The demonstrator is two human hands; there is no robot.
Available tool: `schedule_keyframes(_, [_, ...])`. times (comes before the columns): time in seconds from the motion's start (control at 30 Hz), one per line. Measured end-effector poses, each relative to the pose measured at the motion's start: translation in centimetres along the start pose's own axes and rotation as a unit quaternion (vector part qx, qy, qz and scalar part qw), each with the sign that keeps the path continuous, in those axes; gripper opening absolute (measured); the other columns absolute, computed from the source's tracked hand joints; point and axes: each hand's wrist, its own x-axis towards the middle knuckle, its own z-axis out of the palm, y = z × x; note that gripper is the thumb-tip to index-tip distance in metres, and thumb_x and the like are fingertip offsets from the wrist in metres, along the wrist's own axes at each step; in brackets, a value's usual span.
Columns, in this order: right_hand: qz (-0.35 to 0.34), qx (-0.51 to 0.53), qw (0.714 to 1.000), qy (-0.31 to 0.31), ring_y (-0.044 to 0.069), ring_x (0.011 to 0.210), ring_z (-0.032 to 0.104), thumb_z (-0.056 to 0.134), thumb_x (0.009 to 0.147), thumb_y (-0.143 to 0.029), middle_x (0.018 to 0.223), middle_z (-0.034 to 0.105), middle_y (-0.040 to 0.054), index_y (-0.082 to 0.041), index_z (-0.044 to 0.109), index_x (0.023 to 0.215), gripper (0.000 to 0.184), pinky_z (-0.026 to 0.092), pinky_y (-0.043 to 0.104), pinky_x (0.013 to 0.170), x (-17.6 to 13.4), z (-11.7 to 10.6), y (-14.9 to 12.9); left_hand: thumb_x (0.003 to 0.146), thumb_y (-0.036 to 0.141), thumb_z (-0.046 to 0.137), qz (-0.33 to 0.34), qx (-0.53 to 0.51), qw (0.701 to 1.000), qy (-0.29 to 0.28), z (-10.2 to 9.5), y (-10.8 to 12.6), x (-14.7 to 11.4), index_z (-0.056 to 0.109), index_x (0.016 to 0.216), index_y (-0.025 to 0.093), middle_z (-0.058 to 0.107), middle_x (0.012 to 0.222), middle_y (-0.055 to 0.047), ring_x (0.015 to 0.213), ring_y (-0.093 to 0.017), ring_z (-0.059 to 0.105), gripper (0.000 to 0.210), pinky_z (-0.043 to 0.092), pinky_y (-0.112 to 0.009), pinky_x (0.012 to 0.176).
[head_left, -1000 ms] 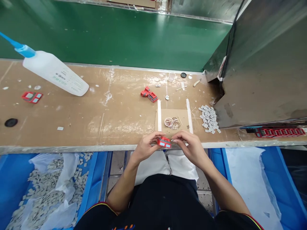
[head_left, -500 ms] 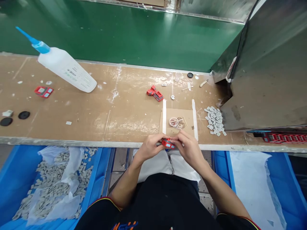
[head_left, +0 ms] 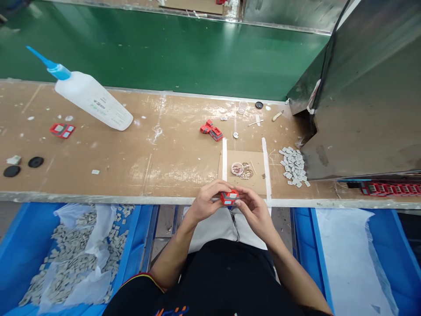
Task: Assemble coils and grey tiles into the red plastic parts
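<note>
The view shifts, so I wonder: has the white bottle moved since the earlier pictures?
No: against the left tape strip, the white bottle keeps its place.

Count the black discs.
3: one black disc and another at the left of the table, a third near its far edge, right of centre. Others may be hidden.

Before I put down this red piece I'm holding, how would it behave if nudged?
The red piece looks boxy, so it likely slides rather than rolls. Crisp edges suggest it's stiff. Being small in the left hand, it's probably light.
</note>
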Motion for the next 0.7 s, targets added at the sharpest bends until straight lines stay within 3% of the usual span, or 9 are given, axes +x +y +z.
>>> schedule_keyframes(0.13, [-0.044,-0.100,0.993,0.035,0.021,0.085,0.069,0.064,0.095,-0.038,0.097,0.069,0.0069,-0.025,0.069,0.116,0.024,0.060,0.035,0.075,0.0,-0.3,-0.6,0.084,0.033,0.078,0.012,-0.023,0.999,-0.034,-0.3,0.3,0.2,0.073,0.106,0.020,0.070,0.118,-0.014,0.114,-0.026,0.067,0.026,0.057,-0.041,0.095])
schedule_keyframes(0.33, [-0.087,-0.206,0.975,0.013,0.021,0.080,0.064,0.062,0.097,-0.034,0.089,0.062,0.0057,-0.025,0.068,0.120,0.026,0.057,0.034,0.070,0.8,-0.8,-1.3,0.092,0.030,0.066,-0.059,-0.069,0.996,0.008,0.0,0.5,0.3,0.073,0.091,0.017,0.073,0.103,-0.013,0.097,-0.021,0.070,0.015,0.059,-0.034,0.083])
schedule_keyframes(0.6, [-0.115,-0.237,0.965,-0.006,0.021,0.077,0.063,0.058,0.099,-0.030,0.087,0.059,0.0053,-0.024,0.067,0.117,0.021,0.056,0.034,0.069,1.2,-0.5,-1.4,0.089,0.029,0.069,-0.055,-0.060,0.997,0.012,-0.1,0.5,0.3,0.069,0.082,0.017,0.070,0.088,-0.008,0.084,-0.019,0.067,0.014,0.056,-0.030,0.076])
schedule_keyframes(0.7, [-0.117,-0.198,0.973,0.007,0.022,0.082,0.064,0.059,0.098,-0.030,0.090,0.062,0.0059,-0.024,0.067,0.114,0.019,0.057,0.035,0.073,1.2,-0.3,-0.8,0.091,0.029,0.067,-0.049,-0.070,0.996,0.014,0.1,0.3,0.2,0.070,0.088,0.018,0.070,0.095,-0.008,0.093,-0.020,0.068,0.012,0.056,-0.031,0.084])
